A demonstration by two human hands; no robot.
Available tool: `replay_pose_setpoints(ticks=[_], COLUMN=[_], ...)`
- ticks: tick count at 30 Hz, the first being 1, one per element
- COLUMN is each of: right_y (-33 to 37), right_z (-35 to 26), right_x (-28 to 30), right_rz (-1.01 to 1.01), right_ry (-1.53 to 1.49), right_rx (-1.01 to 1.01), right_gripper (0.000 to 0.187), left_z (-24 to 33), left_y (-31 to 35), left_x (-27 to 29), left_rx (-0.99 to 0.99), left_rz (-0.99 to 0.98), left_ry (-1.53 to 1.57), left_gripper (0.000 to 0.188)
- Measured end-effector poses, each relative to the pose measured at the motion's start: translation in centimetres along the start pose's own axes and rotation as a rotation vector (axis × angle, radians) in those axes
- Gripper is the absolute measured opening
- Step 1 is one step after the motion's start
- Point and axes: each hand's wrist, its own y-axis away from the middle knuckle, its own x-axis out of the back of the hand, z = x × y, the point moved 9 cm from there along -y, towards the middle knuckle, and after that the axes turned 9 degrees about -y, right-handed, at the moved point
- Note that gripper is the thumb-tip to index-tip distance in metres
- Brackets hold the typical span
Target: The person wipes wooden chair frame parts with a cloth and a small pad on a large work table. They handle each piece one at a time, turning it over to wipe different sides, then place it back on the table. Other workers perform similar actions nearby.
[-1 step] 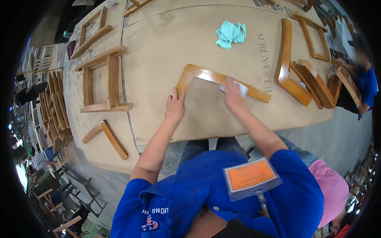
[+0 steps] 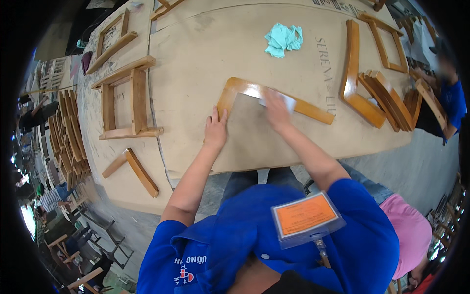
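An L-shaped, varnished wooden piece (image 2: 313,112) lies on the cardboard-covered table in front of me, its bend at the upper left. My left hand (image 2: 215,130) grips the shorter leg at its edge, fingers on the wood. On the longer leg, near its middle, my right hand (image 2: 277,112) presses a small white sheet or pad (image 2: 290,104) against the surface. Motion blurs the right fingers, and the palm covers part of the sheet. I cannot make out what the sheet is made of.
A crumpled turquoise cloth (image 2: 283,40) lies beyond the piece. Wooden frames (image 2: 139,100) and a smaller angled piece (image 2: 139,171) lie at the left. More bent wooden parts (image 2: 350,68) rest at the right, where a person in blue (image 2: 455,103) handles wood.
My right hand has slid left along the longer leg with the white sheet, toward the bend. The left hand keeps its hold on the shorter leg.
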Motion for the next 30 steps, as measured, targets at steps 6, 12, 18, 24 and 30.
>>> replay_pose_setpoints(ticks=[6,12,18,24,30], right_y=[-7.1,6.4,7.5,7.4,18.9], right_z=[-5.8,9.1,10.8,8.5,23.4], right_x=[-6.0,5.1,4.5,2.9,12.9], right_rz=[0.023,0.111,0.265,0.172,0.115], right_ry=[-0.062,0.090,-0.098,0.040,0.216], right_rx=[0.194,-0.238,-0.542,-0.086,-0.644], right_gripper=[0.049,0.048,0.048,0.044,0.045], left_z=[-0.4,-0.4,-0.3,-0.6,0.0], left_y=[-0.8,-0.9,-1.0,0.6,6.0], left_x=[0.7,1.1,0.8,0.9,-0.2], left_rx=[-0.023,-0.034,-0.019,0.005,0.117], left_rz=[0.075,0.074,0.067,0.086,0.240], left_ry=[0.046,0.054,0.023,0.085,0.150], left_gripper=[0.070,0.067,0.071,0.070,0.064])
